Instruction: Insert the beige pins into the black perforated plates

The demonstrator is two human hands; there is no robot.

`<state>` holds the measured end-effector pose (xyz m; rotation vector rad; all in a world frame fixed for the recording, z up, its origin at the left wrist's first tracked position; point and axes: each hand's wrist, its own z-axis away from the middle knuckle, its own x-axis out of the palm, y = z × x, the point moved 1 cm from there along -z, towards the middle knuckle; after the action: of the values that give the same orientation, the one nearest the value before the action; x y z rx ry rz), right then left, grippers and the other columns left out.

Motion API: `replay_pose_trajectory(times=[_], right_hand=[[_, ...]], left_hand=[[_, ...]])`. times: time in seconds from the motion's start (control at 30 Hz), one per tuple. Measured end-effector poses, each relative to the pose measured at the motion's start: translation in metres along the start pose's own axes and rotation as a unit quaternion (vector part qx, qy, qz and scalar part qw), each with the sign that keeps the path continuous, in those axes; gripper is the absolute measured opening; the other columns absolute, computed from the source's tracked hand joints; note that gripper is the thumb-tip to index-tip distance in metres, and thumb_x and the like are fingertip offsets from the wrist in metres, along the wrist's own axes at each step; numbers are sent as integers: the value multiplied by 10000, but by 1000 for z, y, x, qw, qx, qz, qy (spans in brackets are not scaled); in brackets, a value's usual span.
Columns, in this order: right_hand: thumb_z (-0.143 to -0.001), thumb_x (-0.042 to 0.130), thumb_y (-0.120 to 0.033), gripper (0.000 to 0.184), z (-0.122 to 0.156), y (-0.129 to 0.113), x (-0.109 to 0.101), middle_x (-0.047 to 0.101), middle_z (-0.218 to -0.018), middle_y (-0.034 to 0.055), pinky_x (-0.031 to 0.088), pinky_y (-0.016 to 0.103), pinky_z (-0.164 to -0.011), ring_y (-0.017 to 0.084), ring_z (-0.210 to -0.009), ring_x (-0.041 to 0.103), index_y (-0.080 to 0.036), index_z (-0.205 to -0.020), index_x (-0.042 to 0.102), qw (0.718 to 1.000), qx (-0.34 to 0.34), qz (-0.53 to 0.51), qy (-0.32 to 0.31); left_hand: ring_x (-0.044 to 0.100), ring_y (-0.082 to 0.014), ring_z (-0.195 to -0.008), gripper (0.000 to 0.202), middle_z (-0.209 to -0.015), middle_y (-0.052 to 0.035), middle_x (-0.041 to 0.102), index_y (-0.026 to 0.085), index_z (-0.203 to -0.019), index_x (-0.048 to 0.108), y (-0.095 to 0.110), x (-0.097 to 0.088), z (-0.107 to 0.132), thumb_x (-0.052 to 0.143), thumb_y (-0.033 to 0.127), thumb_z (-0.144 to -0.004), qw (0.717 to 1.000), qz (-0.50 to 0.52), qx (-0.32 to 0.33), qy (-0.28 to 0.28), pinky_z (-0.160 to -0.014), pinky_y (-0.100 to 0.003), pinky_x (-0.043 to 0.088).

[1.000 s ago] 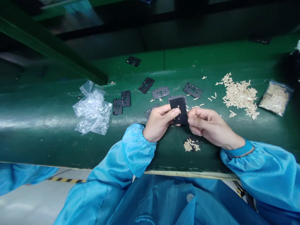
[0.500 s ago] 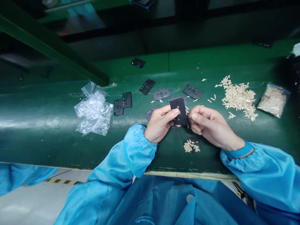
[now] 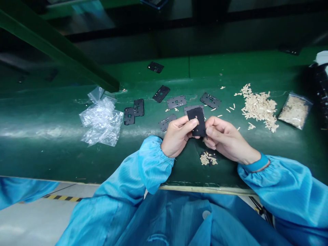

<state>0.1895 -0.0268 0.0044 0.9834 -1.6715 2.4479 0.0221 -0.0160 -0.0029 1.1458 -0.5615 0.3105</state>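
My left hand is closed on a flat black plastic plate with small cut-outs, thumb on its face and fingers behind. At the plate's right edge, my right hand has thumb and forefinger pinched together; whatever is in the pinch is too small to make out. Behind the held plate lies a grey plate, partly covered by it. Just below the hands on the bench is a small heap of beige and black pieces.
More plates lie about, among them a grey one and a black one. Clear plastic bags sit on the left. To the right are a pile of beige strips and a filled zip bag. A green post slants in at the left.
My right hand has come slightly left, closer against the plate's edge. The plate has tilted a little and shifted slightly right in view. My left hand keeps its grip.
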Motion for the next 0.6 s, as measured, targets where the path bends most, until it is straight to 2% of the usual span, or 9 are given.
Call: replay_pose_trajectory(times=[0.1,0.3,0.4,0.5,0.6], right_hand=[[-927,740,-366,219,-1,1,0,555,-656,-56,345,237,-511,85,-519,469,-221,-956,580,999,-30,31,11],[-918,753,-330,204,0,3,5,616,-735,-39,428,227,-504,84,-544,537,-230,-993,593,988,-116,94,47],[-915,756,-268,183,0,8,5,640,-845,-17,501,231,-568,85,-618,592,-239,-1029,616,965,-186,172,74],[-887,782,-237,242,0,13,5,640,-919,-1,555,260,-656,113,-716,639,-259,-1069,624,933,-251,243,93],[-876,793,-237,261,0,11,4,649,-916,5,566,277,-688,128,-744,649,-262,-1074,625,928,-248,260,100]], left_hand=[[577,-59,-604,239,-708,19,650,156,-835,743,0,2,1,835,373,-796,1000,14,-11,13,-551,-162,510],[598,-47,-627,230,-750,17,667,145,-840,717,0,7,5,833,339,-802,996,75,-38,26,-556,-131,512],[610,-43,-642,234,-758,23,663,139,-841,693,-1,10,8,835,321,-800,993,97,-50,48,-562,-119,512],[635,-53,-670,238,-774,21,675,136,-848,683,-1,13,10,838,309,-793,991,112,-47,57,-582,-122,530],[648,-58,-684,239,-777,17,686,134,-830,685,0,13,9,842,308,-786,992,112,-35,55,-602,-127,550]])
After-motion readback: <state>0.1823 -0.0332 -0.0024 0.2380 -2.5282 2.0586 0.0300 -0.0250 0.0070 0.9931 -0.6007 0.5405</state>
